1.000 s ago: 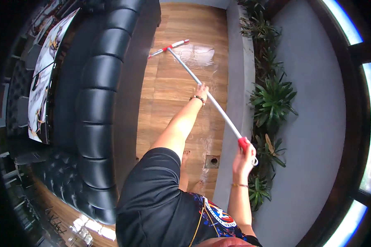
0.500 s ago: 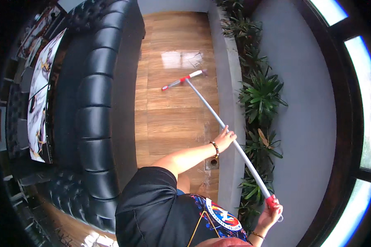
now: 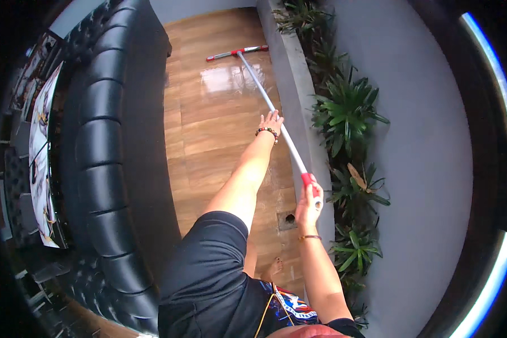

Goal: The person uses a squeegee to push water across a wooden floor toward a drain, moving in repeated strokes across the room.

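A long-handled floor squeegee [image 3: 294,151] reaches away from me over the wood-look floor, its pole whitish with a red grip at the near end. Its red and grey head [image 3: 225,54] lies crosswise on the floor at the far end, close to the low planter wall. My left hand [image 3: 271,123], arm stretched out, is closed round the middle of the pole. Lower down, my right hand [image 3: 308,205] is wrapped round the red grip. Both wrists wear bracelets.
A black tufted sofa [image 3: 101,152] runs along the left, beside a marble-patterned table [image 3: 44,146]. To the right, a grey planter ledge [image 3: 304,93] holds several green plants [image 3: 348,110]. A floor drain [image 3: 289,220] lies near my bare foot [image 3: 276,266]. Light reflects off the floor ahead.
The squeegee head has moved farther away, past the bright reflection, and sits more squarely across the floor. Both arms have stretched forward, and my right hand has come up from the lower right.
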Available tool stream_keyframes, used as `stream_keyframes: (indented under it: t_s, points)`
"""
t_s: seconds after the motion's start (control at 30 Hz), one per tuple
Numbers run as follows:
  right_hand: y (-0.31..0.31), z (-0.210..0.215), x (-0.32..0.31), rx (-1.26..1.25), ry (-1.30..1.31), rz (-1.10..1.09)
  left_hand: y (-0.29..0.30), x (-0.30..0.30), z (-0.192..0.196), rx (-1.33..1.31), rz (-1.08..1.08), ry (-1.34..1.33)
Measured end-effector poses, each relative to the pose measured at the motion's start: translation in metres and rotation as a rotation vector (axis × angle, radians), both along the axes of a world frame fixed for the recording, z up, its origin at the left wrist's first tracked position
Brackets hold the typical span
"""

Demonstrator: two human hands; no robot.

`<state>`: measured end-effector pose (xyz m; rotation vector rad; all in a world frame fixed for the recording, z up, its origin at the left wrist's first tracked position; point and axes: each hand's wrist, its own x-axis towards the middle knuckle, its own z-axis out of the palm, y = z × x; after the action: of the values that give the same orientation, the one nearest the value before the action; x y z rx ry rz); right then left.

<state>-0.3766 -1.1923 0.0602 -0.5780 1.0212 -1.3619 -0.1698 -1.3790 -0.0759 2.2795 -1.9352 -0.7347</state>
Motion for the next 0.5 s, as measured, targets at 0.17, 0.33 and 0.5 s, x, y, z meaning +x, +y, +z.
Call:
stream_keyframes:
  t_s: [0.17, 0.33, 0.5]
  points:
    - [0.077, -0.007, -0.078, 0.076, -0.061, -0.090, 0.073, -0.068, -0.030, 0.068, -0.107, 0.035]
    - [0.157, 0.012, -0.139, 0.133, -0.079, -0.110, 0.146, -0.125, -0.006, 0.164, -0.212, 0.071]
    - [0.242, 0.033, -0.197, 0.138, -0.114, -0.097, 0.231, -0.181, 0.012, 0.172, -0.234, 0.063]
